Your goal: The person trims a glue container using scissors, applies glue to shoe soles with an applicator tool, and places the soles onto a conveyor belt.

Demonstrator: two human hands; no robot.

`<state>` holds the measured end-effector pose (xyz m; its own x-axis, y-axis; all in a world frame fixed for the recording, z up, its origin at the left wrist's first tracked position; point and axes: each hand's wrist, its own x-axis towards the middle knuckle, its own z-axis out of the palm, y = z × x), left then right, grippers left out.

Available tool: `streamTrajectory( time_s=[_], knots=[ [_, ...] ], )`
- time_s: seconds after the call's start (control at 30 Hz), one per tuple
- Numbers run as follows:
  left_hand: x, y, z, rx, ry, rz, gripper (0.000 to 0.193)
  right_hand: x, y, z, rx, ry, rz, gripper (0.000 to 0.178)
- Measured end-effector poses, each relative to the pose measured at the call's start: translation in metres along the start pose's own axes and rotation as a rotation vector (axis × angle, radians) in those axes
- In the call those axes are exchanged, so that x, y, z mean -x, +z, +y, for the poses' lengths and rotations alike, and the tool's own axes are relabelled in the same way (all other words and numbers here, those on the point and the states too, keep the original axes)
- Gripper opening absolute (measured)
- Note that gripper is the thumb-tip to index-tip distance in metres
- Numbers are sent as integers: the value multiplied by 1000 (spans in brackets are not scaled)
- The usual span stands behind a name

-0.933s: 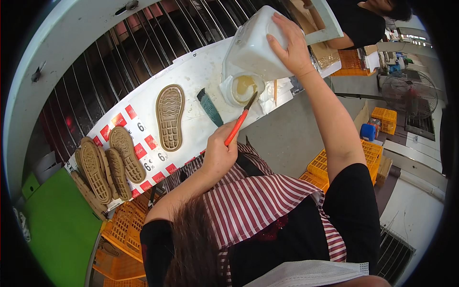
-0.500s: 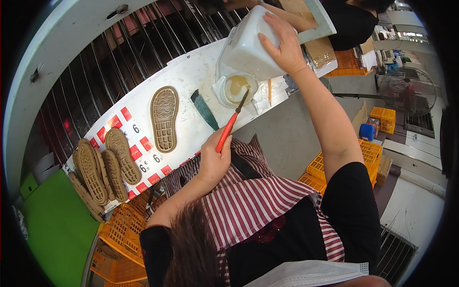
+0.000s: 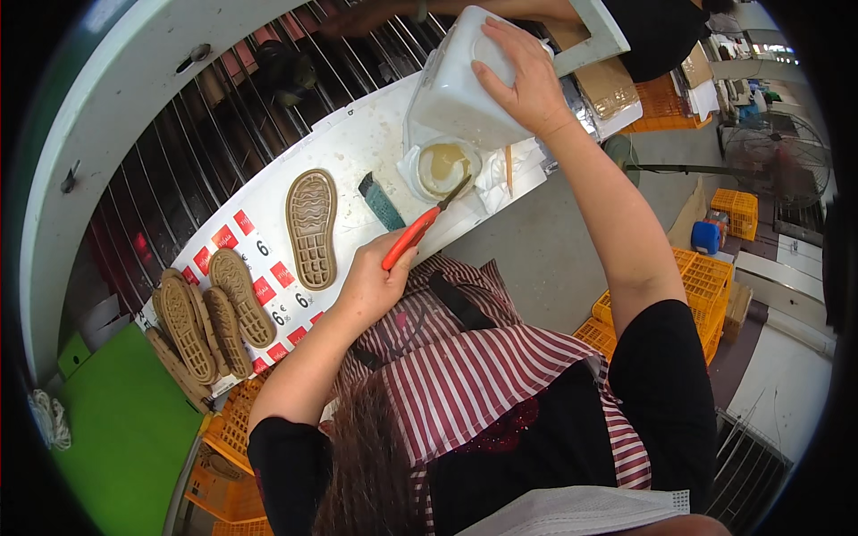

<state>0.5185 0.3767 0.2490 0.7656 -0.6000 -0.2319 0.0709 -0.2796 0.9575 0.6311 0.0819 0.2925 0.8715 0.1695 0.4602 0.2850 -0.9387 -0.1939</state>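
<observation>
One red tool [image 3: 411, 238] is sitting in your left hand [image 3: 375, 281], the fingers clamped on its handle, and its dark tip is pointing to the near rim of the cup [image 3: 417, 172]. This cup is standing on the table [image 3: 357, 147], just beside the jug [image 3: 465, 85], and is containing yellowish liquid [image 3: 438, 167]. Your right hand [image 3: 527, 85] is lying spread on the jug; whether it is really gripping, you are not showing clearly enough to tell.

If the jug is slipping under these spread fingers, it could be knocking the cup, and liquid could be spilling. If the tip is catching the rim, the cup could be tipping toward the table's near edge. Your left wrist could also be pushing the brush [image 3: 384, 204], which is lying close.

The jug is hiding its own mouth and contents. Tip and rim are overlapping, so touching is uncertain. Farther out, the sole [image 3: 311, 230] is lying fully visible, but in the pile [image 3: 192, 330] pieces are covering each other. The upper border is cutting a co-worker's arm [image 3: 523, 8].
</observation>
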Motion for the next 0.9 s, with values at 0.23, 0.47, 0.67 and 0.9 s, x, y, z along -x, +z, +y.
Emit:
streamTrajectory(
  time_s=[0.23, 0.47, 0.67, 0.9],
  knots=[
    [-2, 14, 10, 32, -12, 68, 24, -3, -5, -3, -27, -27, 0, 47],
    [4, 46, 7, 97, 61, 301, 19, -3, -3, -3, -21, -31, -3, 46],
    [11, 61, 2, 140, 53, 341, 23, 2, 4, 6, 22, -33, 17, 46],
    [17, 71, -1, 249, -57, 382, 22, 5, 9, 11, -36, -20, 36, 49]
  ],
)
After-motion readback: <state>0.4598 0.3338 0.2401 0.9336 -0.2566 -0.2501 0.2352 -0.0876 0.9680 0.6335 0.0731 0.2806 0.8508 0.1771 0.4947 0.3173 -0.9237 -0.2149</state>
